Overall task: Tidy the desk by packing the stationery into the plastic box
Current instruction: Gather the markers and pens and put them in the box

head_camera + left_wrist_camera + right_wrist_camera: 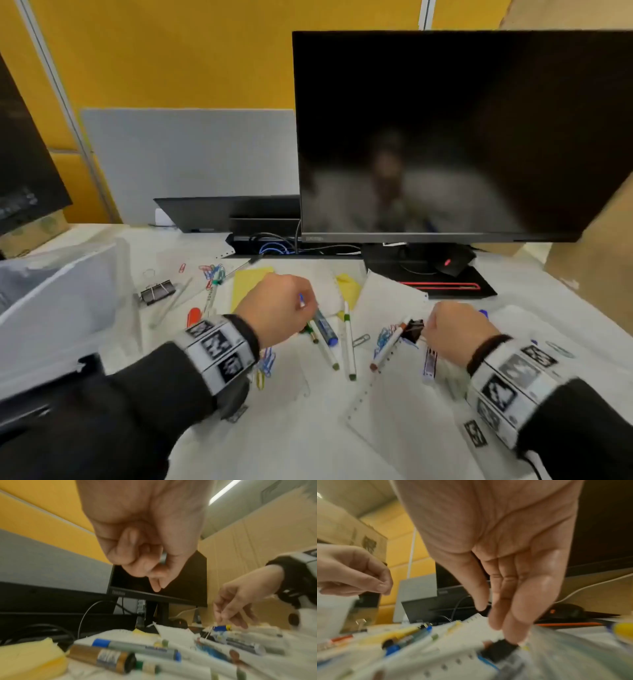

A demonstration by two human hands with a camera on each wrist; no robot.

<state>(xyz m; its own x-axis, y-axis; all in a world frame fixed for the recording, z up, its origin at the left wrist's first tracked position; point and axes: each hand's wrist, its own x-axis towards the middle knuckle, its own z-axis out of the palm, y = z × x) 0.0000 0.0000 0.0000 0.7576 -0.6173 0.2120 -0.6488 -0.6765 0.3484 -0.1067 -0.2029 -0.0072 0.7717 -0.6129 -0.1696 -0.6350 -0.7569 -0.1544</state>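
The translucent plastic box (pixel 85 291) stands at the desk's left edge. My left hand (pixel 277 308) hovers with curled fingers just above a blue-capped marker (pixel 325 327), pinching a small blue paper clip (pixel 301 299); in the left wrist view only a grey sliver (pixel 163 558) shows between thumb and fingers. My right hand (pixel 455 332) reaches down with straight fingers, whose tips touch a black binder clip (pixel 414 330) lying on paper. That clip (pixel 501 650) is blurred under the fingertips (pixel 513 638). Green-tipped pens (pixel 349 342) and a brown marker (pixel 388 347) lie between the hands.
A second binder clip (pixel 156 291), loose coloured paper clips (pixel 212 270), yellow sticky notes (pixel 250 281) and a red item (pixel 193 317) lie on scattered paper. A dark monitor (pixel 445 137) and a mouse (pixel 452 263) stand behind.
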